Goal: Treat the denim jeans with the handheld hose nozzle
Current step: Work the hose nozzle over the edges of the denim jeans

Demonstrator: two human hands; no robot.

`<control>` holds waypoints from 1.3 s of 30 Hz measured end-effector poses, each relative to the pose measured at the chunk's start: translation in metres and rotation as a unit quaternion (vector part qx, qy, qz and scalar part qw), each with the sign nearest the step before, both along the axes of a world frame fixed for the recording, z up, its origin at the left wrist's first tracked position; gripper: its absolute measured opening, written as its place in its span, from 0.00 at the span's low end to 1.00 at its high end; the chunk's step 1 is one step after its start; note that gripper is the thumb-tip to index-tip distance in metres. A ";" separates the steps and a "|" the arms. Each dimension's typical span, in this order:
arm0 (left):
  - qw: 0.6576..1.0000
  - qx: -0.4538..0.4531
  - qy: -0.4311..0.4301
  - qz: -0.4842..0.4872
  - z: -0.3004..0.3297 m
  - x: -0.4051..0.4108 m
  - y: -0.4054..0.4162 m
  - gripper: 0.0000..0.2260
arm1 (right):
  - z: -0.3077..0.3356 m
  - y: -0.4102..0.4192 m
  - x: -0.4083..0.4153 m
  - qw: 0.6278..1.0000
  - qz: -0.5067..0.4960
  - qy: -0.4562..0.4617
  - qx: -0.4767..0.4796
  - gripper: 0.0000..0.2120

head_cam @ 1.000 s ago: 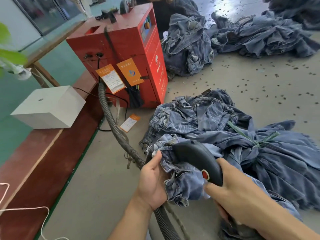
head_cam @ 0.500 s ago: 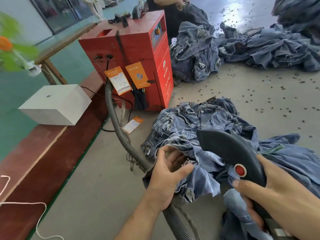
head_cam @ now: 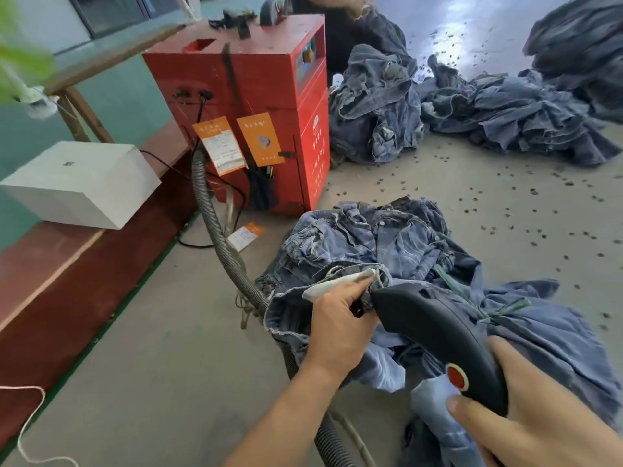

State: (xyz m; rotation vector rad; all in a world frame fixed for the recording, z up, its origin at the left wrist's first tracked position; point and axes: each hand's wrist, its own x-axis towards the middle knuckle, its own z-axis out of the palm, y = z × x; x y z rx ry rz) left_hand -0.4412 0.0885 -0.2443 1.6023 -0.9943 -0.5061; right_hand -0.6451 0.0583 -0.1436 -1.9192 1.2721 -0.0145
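Two hands are at work here, and in the head view, the only view, we judge that the treating step itself is in hand: the nozzle is brought to the cloth, and the cloth is presented to it.

The left hand [head_cam: 340, 323] pinches a bunched edge of the denim jeans [head_cam: 377, 251], with a pale piece of lining [head_cam: 337, 284] showing above the fingers, and holds this fold up from the heap on the floor [head_cam: 168, 348]. The forearm comes in from the bottom of the picture, and the wrist is fairly straight. The right hand [head_cam: 526, 409] grips the back of the black handheld hose nozzle [head_cam: 435, 321]; its thumb lies just below the red button [head_cam: 456, 379], close to it, but we cannot tell if it presses. The tip of the nozzle is touching, or almost touching, the fold beside the left fingers.

The grey ribbed hose [head_cam: 219, 237] runs from the red machine [head_cam: 256, 106] across the floor and passes under the left forearm.

For the next move, we think the thumb needs to come up onto the button while the tip stays on the held fold; then the left hand has to feed a fresh part of the jeans. The left fingers are very near the tip, so they need some care.
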 end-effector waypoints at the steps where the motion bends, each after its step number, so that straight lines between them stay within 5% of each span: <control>1: 1.000 0.011 0.011 -0.026 -0.003 0.000 0.001 0.08 | -0.003 -0.003 0.004 1.000 -0.006 -0.002 0.008 0.12; 5: 0.986 0.048 0.137 -0.085 -0.012 0.002 0.008 0.13 | -0.003 -0.020 0.002 0.993 -0.099 -0.065 -0.006 0.09; 8: 0.977 0.031 0.183 -0.106 -0.005 0.006 0.008 0.19 | 0.005 -0.015 -0.006 0.995 -0.074 -0.059 -0.034 0.10; 12: 0.980 0.051 0.109 -0.162 -0.006 0.018 0.009 0.17 | 0.000 -0.004 0.006 0.996 -0.004 -0.062 0.057 0.09; 16: 0.965 0.066 0.057 -0.246 -0.003 0.020 0.020 0.18 | 0.006 -0.019 0.003 0.972 -0.113 -0.160 0.127 0.08; 22: 0.966 0.095 0.039 -0.239 0.000 0.027 0.024 0.23 | 0.007 -0.005 -0.006 0.993 0.007 -0.078 0.092 0.09; 27: 0.963 0.125 0.017 -0.237 -0.004 0.025 0.031 0.30 | 0.003 -0.016 0.007 0.966 -0.092 -0.181 0.159 0.08; 33: 0.967 0.082 0.050 -0.234 -0.005 0.028 0.034 0.31 | 0.003 0.002 0.002 0.984 0.021 -0.106 0.140 0.09; 39: 0.973 0.114 0.065 -0.192 -0.020 0.033 0.039 0.31 | -0.001 -0.018 0.008 0.954 -0.077 -0.210 0.199 0.07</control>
